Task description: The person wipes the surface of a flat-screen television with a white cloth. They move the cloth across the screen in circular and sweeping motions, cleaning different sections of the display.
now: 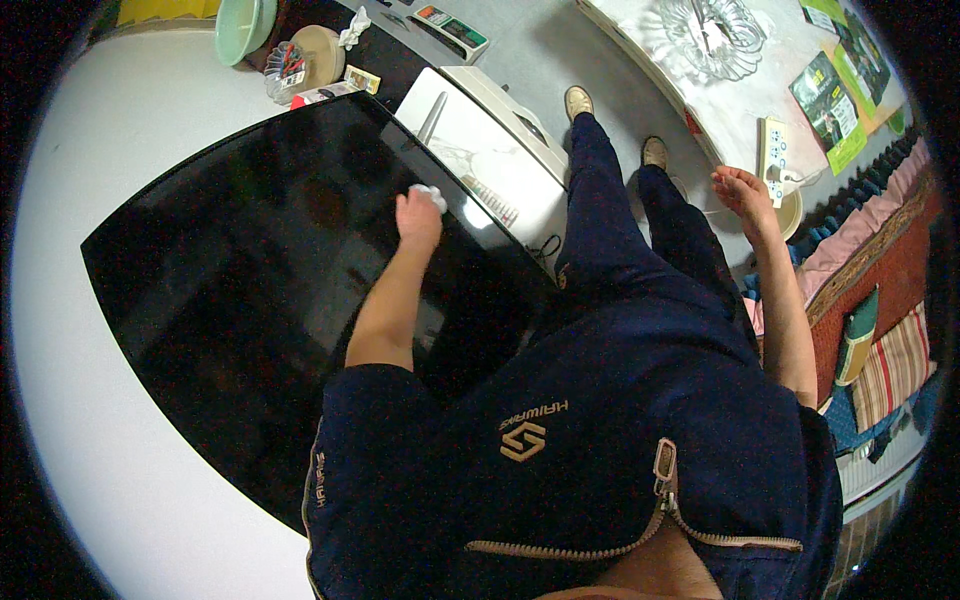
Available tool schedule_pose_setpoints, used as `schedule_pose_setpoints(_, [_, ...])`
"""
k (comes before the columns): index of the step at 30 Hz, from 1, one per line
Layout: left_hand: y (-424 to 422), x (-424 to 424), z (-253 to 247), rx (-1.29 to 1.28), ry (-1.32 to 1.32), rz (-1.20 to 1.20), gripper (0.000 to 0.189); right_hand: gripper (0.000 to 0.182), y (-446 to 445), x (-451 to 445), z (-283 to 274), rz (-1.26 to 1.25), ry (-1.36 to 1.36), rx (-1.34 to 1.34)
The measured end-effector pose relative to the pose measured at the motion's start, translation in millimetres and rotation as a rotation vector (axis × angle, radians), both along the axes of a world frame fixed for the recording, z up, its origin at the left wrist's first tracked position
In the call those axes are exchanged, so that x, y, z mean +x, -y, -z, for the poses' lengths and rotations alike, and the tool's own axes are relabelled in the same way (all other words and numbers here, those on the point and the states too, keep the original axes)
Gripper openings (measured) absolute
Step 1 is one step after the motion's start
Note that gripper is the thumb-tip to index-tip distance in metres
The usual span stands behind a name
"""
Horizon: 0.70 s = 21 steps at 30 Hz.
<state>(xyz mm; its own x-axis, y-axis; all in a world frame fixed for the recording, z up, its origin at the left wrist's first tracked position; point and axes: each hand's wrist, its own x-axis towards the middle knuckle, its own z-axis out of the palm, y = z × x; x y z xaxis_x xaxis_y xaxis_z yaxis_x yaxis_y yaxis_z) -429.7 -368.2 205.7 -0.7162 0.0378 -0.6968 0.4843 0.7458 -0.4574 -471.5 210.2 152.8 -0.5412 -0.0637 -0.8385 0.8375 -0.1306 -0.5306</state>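
A large black flat television screen (247, 247) stands before me on the left, with a pale wall behind it. My left hand (420, 219) presses a crumpled white tissue or cloth (430, 196) to the glossy screen, near its lower edge. Most of the wad is hidden under the fingers. Out to the right, my right hand (744, 196) hangs in the air with loosely bent fingers and nothing visible in it. It is nearest to a white power strip (772, 154) on the edge of a light-coloured table (637, 45).
Below the screen is a white cabinet top (442, 154) with a grey stand leg (433, 118). Farther off are a scale (451, 34), a green basin (245, 30) and a clear glass dish (285, 71). Another glass dish (709, 37) and green packets (827, 109) lie on the table. A striped cushion (892, 367) is at right.
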Motion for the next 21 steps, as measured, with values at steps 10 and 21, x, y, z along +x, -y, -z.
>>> schedule_pose_setpoints(10, [36,-28,2,-0.011,-0.068,-0.052,0.021,0.026,-9,-9,-2,-0.039,-0.035,-0.027])
schedule_pose_setpoints(21, [-46,75,-16,0.263,0.106,-0.036,0.016,0.027,-14,-17,-6,-0.019,-0.031,-0.022])
